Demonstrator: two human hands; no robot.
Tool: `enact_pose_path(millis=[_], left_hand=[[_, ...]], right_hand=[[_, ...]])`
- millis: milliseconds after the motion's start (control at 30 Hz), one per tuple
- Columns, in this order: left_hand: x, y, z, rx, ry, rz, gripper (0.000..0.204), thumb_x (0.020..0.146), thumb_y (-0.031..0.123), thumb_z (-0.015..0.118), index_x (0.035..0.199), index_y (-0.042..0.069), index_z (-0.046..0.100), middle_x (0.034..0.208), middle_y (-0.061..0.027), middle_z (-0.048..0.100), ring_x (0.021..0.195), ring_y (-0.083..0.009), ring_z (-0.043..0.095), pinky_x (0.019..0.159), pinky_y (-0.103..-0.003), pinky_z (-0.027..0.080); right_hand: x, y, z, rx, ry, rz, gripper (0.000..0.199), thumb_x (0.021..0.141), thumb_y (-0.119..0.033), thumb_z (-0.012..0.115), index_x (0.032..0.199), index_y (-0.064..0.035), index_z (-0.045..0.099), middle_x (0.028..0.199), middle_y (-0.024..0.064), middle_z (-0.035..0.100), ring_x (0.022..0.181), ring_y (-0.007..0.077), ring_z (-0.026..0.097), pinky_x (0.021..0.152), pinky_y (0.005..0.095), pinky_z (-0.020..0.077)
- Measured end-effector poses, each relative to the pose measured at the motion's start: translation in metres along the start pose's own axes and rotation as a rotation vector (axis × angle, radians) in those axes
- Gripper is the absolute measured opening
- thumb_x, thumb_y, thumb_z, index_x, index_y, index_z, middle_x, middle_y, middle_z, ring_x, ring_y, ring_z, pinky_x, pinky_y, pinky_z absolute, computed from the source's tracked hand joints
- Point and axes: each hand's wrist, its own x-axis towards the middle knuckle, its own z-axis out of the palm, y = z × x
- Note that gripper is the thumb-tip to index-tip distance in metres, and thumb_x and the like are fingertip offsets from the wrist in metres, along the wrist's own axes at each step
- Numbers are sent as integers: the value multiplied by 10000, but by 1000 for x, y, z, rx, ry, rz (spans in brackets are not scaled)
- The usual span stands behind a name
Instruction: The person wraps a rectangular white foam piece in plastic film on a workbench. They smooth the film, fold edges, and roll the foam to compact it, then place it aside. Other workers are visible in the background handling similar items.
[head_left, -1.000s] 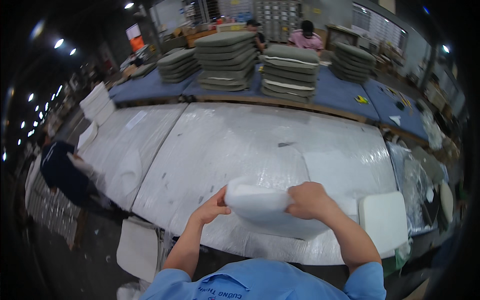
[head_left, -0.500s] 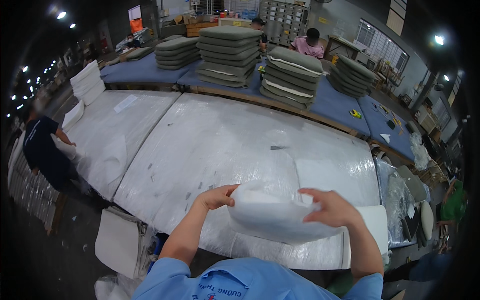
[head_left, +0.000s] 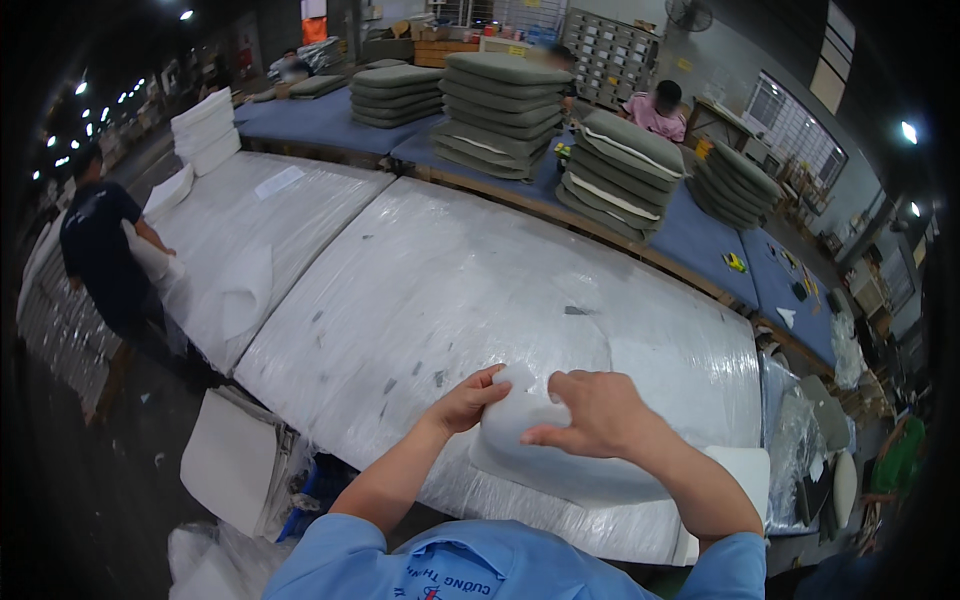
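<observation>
A soft white padded piece (head_left: 560,465), rounded like a seat cushion, stands tilted near the front edge of the plastic-covered table (head_left: 470,260). My left hand (head_left: 470,400) pinches its upper left corner between thumb and fingers. Close beside that corner, my right hand (head_left: 605,415) reaches over the top edge with thumb and fingers spread apart; whether its fingertips touch the material is unclear. Beneath my right forearm, a flat white pad (head_left: 742,470) lies at the table's right front corner.
Stacks of grey-green cushions (head_left: 500,105) stand on the blue table (head_left: 310,125) behind. At left, a person in dark clothes (head_left: 105,235) holds a white piece. White sheets (head_left: 235,460) lean by the near left edge. Plastic-wrapped goods (head_left: 795,440) crowd the right side.
My right hand has moved left, towards my left hand, along the padded piece. My left hand has shifted slightly right and keeps hold of the corner. The view has turned a little.
</observation>
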Motion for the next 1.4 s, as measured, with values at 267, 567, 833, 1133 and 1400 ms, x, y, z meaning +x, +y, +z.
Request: enact_pose_path(millis=[267, 567, 833, 1133, 1400], left_hand=[[-1, -20, 4, 74, 159, 142, 159, 1077, 276, 622, 1151, 138, 602, 1052, 15, 668, 913, -61, 621, 747, -229, 531], [-65, -40, 55, 871, 780, 415, 599, 1051, 390, 590, 1444, -47, 470, 1377, -247, 549, 1287, -355, 539, 1093, -427, 435], [-90, -52, 103, 1176, 569, 437, 824, 1011, 396, 626, 1561, -123, 300, 1514, -381, 410, 1440, -496, 401, 1207, -500, 329], [-96, -51, 100, 1189, 534, 473, 869, 986, 388, 658, 1552, -152, 280, 1519, -394, 405, 1421, -524, 419, 1201, -529, 330], [-89, -43, 104, 1328, 458, 514, 782, 916, 353, 728, 1463, -137, 460, 1430, -325, 552, 1369, -508, 493, 1166, -530, 386]], right_hand=[[52, -4, 36, 10, -239, 131, 573, 1016, -551, 543, 974, -5, 714, 914, 197, 735, 897, 372, 715, 798, 458, 552], [40, 17, 56, 421, -214, 384, 479, 1046, -427, 562, 931, 13, 714, 841, 202, 712, 815, 349, 683, 773, 440, 516], [46, 47, 82, 1075, -612, 738, 830, 1029, -751, 355, 945, -19, 738, 841, 71, 688, 780, 205, 640, 746, 344, 528], [68, 27, 100, 752, -628, 567, 737, 985, -653, 569, 1110, 59, 712, 954, 191, 725, 828, 259, 692, 752, 389, 561], [44, 24, 105, 529, -676, 412, 668, 1017, -526, 561, 958, 124, 704, 871, 278, 695, 821, 350, 698, 742, 448, 533]])
